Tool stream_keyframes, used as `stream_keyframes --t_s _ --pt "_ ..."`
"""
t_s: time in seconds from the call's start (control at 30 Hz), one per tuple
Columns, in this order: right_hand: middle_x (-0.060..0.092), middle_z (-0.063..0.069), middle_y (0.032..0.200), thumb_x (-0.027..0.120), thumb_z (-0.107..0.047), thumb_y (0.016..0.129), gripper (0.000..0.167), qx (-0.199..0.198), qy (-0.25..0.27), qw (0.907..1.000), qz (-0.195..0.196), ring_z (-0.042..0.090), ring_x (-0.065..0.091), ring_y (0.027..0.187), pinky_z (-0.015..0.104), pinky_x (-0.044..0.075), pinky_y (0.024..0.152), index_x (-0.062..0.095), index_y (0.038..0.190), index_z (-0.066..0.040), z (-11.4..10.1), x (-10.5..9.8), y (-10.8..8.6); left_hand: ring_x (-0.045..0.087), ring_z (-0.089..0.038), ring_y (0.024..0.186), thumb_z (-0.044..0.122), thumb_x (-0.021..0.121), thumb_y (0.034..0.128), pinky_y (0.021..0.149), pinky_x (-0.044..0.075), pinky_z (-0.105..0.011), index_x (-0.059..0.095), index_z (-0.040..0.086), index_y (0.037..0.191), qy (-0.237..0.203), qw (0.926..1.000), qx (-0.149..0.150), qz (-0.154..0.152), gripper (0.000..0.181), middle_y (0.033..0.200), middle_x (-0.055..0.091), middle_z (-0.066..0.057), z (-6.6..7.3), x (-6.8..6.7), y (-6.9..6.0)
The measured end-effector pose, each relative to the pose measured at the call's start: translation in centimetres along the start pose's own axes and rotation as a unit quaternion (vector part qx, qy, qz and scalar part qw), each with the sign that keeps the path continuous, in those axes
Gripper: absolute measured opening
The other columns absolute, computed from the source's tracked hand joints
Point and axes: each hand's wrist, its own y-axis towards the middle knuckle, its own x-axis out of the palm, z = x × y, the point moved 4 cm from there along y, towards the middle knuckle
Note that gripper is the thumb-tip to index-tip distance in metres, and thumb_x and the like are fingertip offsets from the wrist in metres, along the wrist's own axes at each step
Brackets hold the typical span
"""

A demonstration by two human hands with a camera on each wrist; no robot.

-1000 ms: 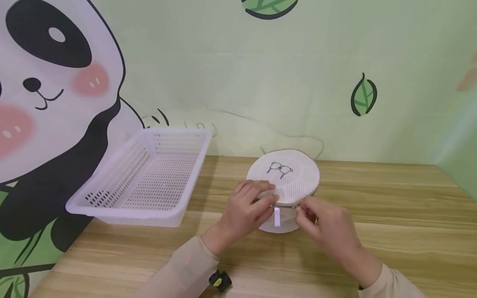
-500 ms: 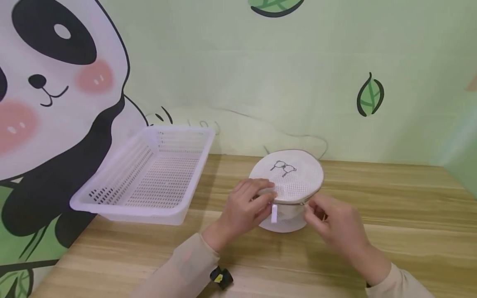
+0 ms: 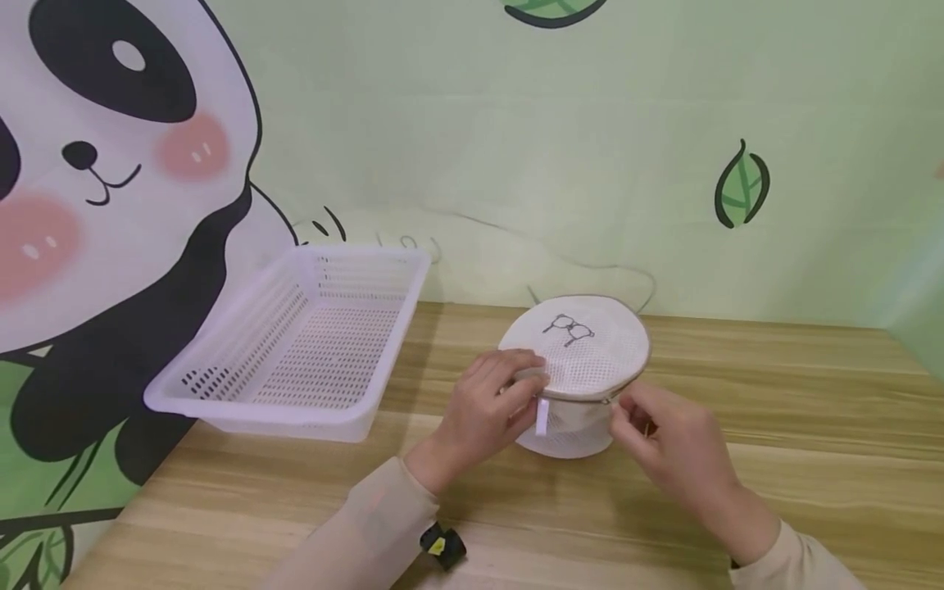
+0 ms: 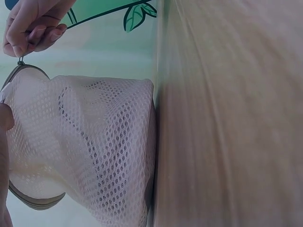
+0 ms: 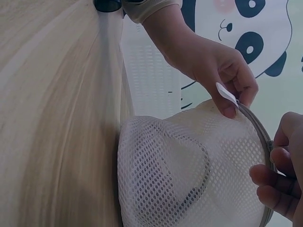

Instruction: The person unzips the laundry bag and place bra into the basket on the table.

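Note:
A round white mesh laundry bag (image 3: pixel 583 348) with a glasses drawing on its lid stands on the table. Its zipper runs round the rim below the lid. My left hand (image 3: pixel 483 406) pinches that rim near a white tag (image 3: pixel 542 416), thumb at the front and fingers over the lid; the right wrist view shows the grip beside the tag (image 5: pixel 227 94). On the other side of the tag, my right hand (image 3: pixel 674 447) pinches the small zipper pull (image 4: pixel 21 60), plainest in the left wrist view. A dark curved shape shows through the mesh (image 5: pixel 161 175); its kind is unclear.
A white perforated plastic basket (image 3: pixel 361 401) stands to the left on the wooden table (image 3: pixel 796 459). By the left sleeve is a small black object (image 3: pixel 444 546) with a yellow mark. Behind, a green panda-printed backdrop (image 3: pixel 479 147) meets the table's back edge.
My right hand has drawn the zipper pull rightward along the rim, farther from the tag. The left hand keeps its grip. The head view has shifted slightly.

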Motion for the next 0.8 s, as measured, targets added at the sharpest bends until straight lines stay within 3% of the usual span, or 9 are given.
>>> stream_keyframes --t_s 0.8 --pt "0.051 -0.01 0.058 0.06 -0.004 0.07 0.015 -0.013 -0.003 0.9998 0.017 -0.001 0.046 0.053 0.008 0.038 0.048 0.053 0.065 -0.015 0.23 -0.11 -0.08 0.066 -0.022 0.099 0.007 0.069 0.0754 0.09 0.054 -0.032 0.067 0.009 0.092 -0.001 0.9999 0.002 0.01 0.017 0.104 0.068 -0.008 -0.44 -0.06 -0.15"
